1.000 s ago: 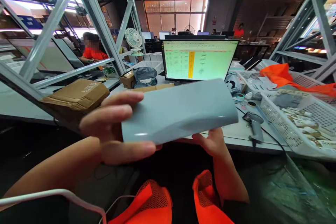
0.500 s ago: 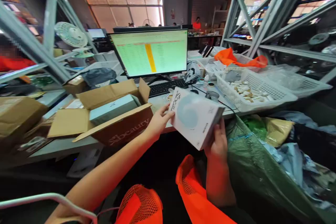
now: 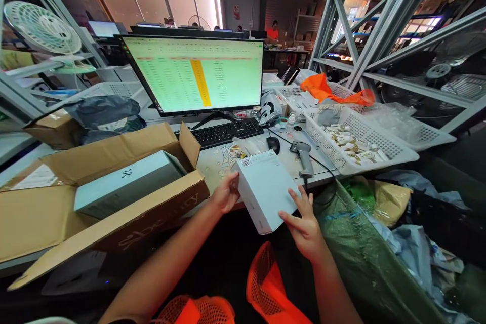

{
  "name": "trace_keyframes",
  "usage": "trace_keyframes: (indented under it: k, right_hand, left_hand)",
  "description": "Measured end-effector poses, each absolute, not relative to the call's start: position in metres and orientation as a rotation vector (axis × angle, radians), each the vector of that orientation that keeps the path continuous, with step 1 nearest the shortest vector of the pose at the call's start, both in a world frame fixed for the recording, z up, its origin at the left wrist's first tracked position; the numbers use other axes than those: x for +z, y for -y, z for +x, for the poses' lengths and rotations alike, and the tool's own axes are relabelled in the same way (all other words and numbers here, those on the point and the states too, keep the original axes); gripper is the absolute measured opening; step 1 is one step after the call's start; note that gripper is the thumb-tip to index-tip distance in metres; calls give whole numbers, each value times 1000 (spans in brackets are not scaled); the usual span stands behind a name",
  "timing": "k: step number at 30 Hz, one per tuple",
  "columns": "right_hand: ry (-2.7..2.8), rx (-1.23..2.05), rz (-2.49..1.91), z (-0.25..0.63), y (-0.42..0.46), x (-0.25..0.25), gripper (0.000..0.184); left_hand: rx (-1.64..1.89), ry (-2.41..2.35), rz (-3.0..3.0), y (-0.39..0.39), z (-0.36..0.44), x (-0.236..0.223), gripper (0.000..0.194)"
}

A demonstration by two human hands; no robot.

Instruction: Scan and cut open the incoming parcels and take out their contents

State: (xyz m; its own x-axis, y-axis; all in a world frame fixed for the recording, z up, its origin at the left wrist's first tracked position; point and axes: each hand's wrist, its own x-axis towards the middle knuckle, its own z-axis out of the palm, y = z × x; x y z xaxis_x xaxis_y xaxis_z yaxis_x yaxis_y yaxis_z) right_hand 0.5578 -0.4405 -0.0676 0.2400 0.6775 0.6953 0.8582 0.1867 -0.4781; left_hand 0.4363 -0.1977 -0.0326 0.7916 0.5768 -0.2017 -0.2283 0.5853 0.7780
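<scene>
A white carton box (image 3: 268, 187) is tilted in the air in front of the desk edge, its plain side with a small barcode label facing up. My left hand (image 3: 228, 193) grips its left edge, fingers curled and partly hidden behind it. On the lower right of the box, my right hand (image 3: 306, 225) supports it with fingers spread over its face and edge. To the left, an open brown shipping carton (image 3: 178, 202) holds a pale blue box (image 3: 129, 182). A handheld barcode scanner (image 3: 302, 156) lies on the desk just beyond the held box.
A monitor (image 3: 197, 76) showing a spreadsheet stands behind a black keyboard (image 3: 228, 132) and mouse (image 3: 273, 145). White baskets (image 3: 343, 162) with small tubes stand at the right. Below them sits a green bag (image 3: 364, 253) of packaging. Metal frame bars (image 3: 343, 35) rise on both sides.
The white box has been turned, so its printed front is replaced by a plain side with a barcode. My right hand shifted from beneath onto its face. My view moved closer to the desk.
</scene>
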Motion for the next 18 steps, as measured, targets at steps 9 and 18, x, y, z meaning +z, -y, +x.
trace_keyframes:
  k: [9, 18]
  right_hand:
    - [1442, -1, -1423, 595, 402, -60, 37]
    - [485, 284, -2335, 766, 324, -53, 51]
  left_hand:
    - [600, -593, 834, 160, 427, -45, 70]
    - [958, -433, 1375, 147, 415, -54, 70]
